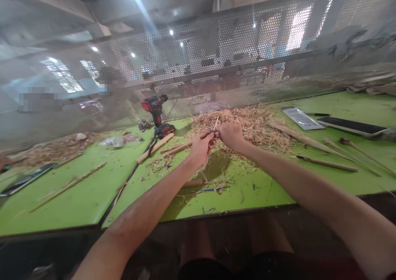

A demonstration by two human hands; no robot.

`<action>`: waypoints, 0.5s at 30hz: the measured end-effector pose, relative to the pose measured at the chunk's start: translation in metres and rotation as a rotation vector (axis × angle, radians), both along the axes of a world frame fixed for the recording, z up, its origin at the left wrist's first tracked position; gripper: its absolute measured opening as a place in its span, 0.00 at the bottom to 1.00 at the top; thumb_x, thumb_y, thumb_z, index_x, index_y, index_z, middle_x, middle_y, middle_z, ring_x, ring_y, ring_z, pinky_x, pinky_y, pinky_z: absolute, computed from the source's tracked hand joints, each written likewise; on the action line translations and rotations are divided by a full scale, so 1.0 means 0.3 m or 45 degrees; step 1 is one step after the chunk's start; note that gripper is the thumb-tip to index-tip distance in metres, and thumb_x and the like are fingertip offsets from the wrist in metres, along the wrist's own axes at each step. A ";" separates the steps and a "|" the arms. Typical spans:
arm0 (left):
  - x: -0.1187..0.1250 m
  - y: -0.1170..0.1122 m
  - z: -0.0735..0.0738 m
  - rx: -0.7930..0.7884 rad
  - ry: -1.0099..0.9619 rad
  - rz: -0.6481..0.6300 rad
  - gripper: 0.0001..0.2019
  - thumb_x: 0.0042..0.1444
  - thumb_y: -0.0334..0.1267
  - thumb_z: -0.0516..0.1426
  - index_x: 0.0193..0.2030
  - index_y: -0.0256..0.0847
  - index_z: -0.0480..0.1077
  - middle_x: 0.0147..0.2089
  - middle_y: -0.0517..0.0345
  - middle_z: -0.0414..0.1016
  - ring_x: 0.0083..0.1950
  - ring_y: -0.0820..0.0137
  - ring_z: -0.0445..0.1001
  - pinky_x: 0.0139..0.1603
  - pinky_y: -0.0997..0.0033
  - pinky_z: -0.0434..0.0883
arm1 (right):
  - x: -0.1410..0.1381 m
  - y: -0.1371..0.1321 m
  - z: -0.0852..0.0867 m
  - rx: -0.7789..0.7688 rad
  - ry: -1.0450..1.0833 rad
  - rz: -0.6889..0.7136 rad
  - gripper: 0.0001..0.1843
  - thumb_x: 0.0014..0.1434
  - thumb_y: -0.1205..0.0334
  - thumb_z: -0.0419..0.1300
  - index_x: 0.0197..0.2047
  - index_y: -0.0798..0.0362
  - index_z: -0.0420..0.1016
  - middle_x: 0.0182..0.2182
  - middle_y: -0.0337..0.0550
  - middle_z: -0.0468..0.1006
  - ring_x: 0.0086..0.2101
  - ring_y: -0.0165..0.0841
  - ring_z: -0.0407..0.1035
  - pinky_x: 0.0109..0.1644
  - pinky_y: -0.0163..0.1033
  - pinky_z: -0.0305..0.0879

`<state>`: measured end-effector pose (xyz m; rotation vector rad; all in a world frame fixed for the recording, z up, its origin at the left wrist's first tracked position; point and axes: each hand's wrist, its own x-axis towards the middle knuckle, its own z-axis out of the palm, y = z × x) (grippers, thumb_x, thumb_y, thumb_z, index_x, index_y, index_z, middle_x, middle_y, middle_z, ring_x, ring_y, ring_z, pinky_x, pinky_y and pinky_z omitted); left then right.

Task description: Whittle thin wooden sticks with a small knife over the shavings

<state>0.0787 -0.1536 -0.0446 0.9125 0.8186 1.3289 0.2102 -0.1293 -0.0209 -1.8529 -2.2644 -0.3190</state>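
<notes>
My left hand (pixel 202 146) and my right hand (pixel 230 135) meet at the middle of the green table, in front of a heap of wood shavings (pixel 244 121). Both are closed, with the fingers curled. A small dark piece (pixel 213 131) shows between them, too small to name. Just above the fingers rises a thin pale sliver of wood (pixel 217 121); whether it is held or lies in the heap I cannot tell. A wooden stick (pixel 179 149) lies by my left hand, its near end hidden. What each fist wraps round is hidden.
A red and black cordless drill (pixel 156 117) stands at the back left by a wooden strip (pixel 154 148). A perforated metal screen (pixel 198 74) runs behind the table. On the right lie a phone (pixel 352 124), a pointed tool (pixel 328 163) and long carved sticks (pixel 309 140).
</notes>
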 end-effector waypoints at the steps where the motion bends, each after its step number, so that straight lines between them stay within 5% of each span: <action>1: 0.001 -0.001 -0.002 0.009 -0.011 -0.006 0.07 0.56 0.25 0.68 0.30 0.33 0.76 0.30 0.54 0.78 0.24 0.82 0.62 0.23 0.80 0.53 | -0.005 -0.001 -0.006 0.014 0.007 0.001 0.16 0.74 0.66 0.55 0.49 0.62 0.86 0.44 0.64 0.86 0.44 0.45 0.81 0.43 0.39 0.68; 15: 0.018 -0.012 0.013 -0.083 -0.070 0.036 0.08 0.58 0.22 0.69 0.29 0.32 0.77 0.29 0.57 0.77 0.24 0.84 0.61 0.23 0.82 0.57 | -0.002 0.038 0.003 0.040 0.014 -0.011 0.20 0.75 0.70 0.50 0.53 0.64 0.84 0.48 0.66 0.86 0.50 0.47 0.81 0.46 0.41 0.67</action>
